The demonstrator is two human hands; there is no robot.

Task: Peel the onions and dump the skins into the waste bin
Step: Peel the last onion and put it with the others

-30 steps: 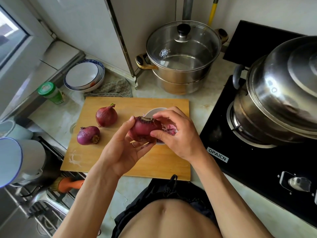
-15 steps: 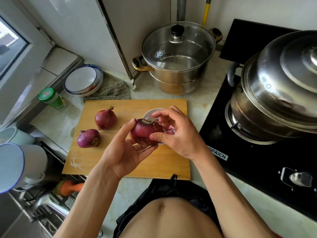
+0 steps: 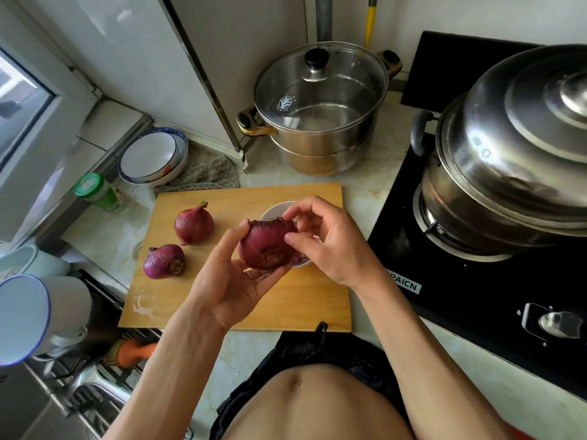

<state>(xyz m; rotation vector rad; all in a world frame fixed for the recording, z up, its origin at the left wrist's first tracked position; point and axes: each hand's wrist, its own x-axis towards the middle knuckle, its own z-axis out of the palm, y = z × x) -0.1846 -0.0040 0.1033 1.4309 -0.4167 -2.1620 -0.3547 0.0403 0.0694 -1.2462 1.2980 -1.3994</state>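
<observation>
Above the cutting board [image 3: 286, 312] on the bench, we cradle the onion [image 3: 268, 244] in our left hand [image 3: 228, 290] so our right hand [image 3: 330, 246] can pinch its torn skin (two onions [image 3: 178, 246] wait alongside)

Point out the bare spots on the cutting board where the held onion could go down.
The cutting board is bare along its near edge under the hands, and along its far strip behind the two loose onions. The left side is crowded by those onions; the white bowl fills the right middle.
</observation>
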